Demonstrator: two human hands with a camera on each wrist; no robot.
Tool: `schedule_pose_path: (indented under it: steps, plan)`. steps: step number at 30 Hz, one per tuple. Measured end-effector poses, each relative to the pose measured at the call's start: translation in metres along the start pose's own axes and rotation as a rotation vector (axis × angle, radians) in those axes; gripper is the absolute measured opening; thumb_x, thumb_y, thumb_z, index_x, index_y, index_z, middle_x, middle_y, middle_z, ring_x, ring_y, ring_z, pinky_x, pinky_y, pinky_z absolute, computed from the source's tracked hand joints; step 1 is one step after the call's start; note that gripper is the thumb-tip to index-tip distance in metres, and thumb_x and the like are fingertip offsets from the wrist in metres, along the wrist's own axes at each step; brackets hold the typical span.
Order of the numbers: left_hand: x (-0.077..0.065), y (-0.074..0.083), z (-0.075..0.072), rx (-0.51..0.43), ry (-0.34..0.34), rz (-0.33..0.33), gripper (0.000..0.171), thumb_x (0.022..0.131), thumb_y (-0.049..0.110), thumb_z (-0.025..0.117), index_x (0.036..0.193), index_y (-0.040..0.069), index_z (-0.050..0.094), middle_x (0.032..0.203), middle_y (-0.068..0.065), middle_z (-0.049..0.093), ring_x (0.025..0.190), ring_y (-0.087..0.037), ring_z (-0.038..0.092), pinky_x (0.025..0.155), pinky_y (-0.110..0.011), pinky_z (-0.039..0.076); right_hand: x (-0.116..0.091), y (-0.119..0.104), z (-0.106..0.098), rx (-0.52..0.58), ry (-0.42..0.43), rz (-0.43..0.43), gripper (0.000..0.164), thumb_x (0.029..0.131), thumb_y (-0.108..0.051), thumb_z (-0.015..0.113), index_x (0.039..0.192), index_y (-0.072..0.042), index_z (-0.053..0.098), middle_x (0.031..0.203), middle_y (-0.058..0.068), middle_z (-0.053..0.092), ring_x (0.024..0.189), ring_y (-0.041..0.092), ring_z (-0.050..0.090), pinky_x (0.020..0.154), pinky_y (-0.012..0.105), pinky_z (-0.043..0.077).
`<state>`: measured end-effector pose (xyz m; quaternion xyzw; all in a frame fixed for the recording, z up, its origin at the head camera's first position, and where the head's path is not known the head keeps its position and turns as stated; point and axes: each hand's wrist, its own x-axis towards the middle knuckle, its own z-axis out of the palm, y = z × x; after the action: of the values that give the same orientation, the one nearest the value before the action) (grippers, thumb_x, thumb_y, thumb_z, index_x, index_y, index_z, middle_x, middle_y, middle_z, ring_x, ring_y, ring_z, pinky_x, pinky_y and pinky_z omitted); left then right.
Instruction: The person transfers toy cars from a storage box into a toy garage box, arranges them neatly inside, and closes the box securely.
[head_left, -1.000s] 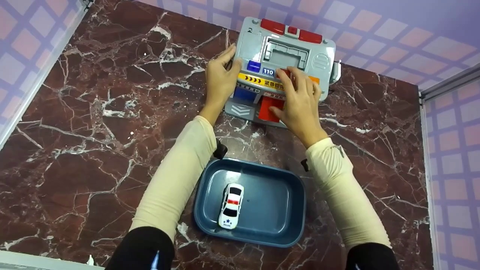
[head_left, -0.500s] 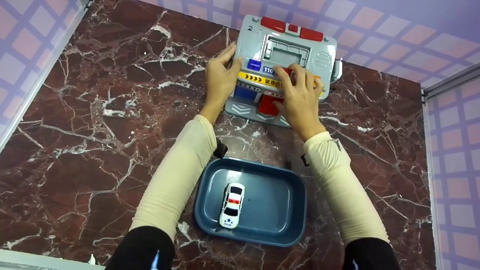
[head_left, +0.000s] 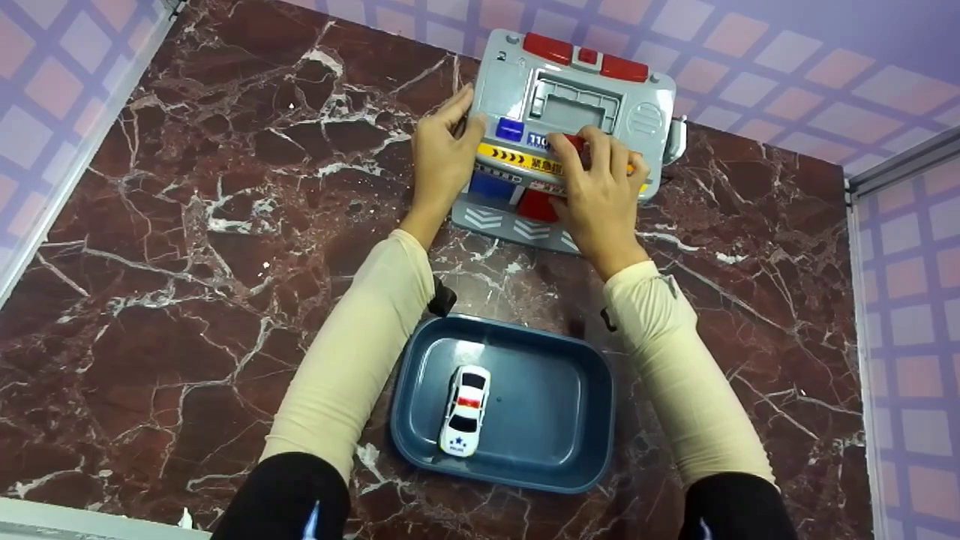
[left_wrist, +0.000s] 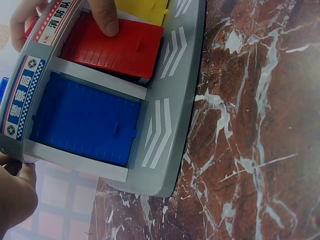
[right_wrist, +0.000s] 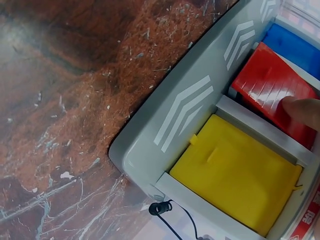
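A grey toy garage [head_left: 501, 86] with red and blue roof buttons stands at the back of the table. My left hand [head_left: 442, 154] grips its left side. The right hand [head_left: 604, 199] reaches over the front roof edge, fingers bent on top by the red button. Its thumb presses the red garage door [right_wrist: 267, 77], which tilts slightly outward in the right wrist view. Beside it, the blue door [left_wrist: 85, 120] and yellow door [right_wrist: 235, 175] lie within their frames. Part of the roof front is hidden under the right fingers.
Nearer me, a blue-grey plastic basin [head_left: 536, 427] holds a white toy police car [head_left: 465, 412]. Patterned panels [head_left: 911, 315] border the marbled tabletop [head_left: 187, 300]. A thin black cord [right_wrist: 172, 227] lies by the garage's corner.
The red door has swung inward and down under my right thumb, baring more of the white chevrons on the ramp. My right hand has shifted slightly toward the garage; the left stays put.
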<state>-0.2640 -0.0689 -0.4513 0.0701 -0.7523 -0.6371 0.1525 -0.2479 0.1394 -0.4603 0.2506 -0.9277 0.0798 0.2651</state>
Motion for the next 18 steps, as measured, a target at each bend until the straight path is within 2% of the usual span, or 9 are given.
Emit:
schedule_pose_path:
  steps: [8, 18]
  plan:
    - [0.0004, 0.0001, 0.0009, -0.011, 0.005, 0.006, 0.039, 0.095, 0.009, 0.067, 0.132, -0.001, 0.058, 0.143, -0.011, 0.056, 0.138, -0.016, 0.05, 0.11, -0.007, 0.033, 0.001, 0.0003, 0.0013, -0.007, 0.03, -0.003, 0.074, 0.071, -0.015, 0.089, 0.134, -0.025, 0.05, 0.13, 0.013, 0.052, 0.116, 0.035, 0.045, 0.091, 0.054, 0.031]
    - [0.0003, 0.0001, 0.0012, -0.013, 0.003, -0.015, 0.04, 0.095, 0.011, 0.068, 0.133, 0.0, 0.058, 0.144, -0.01, 0.056, 0.138, -0.014, 0.049, 0.109, -0.007, 0.035, 0.0027, 0.0003, 0.0021, -0.018, -0.003, -0.006, 0.071, 0.074, -0.013, 0.086, 0.135, -0.023, 0.05, 0.131, 0.017, 0.051, 0.117, 0.037, 0.045, 0.09, 0.054, 0.03]
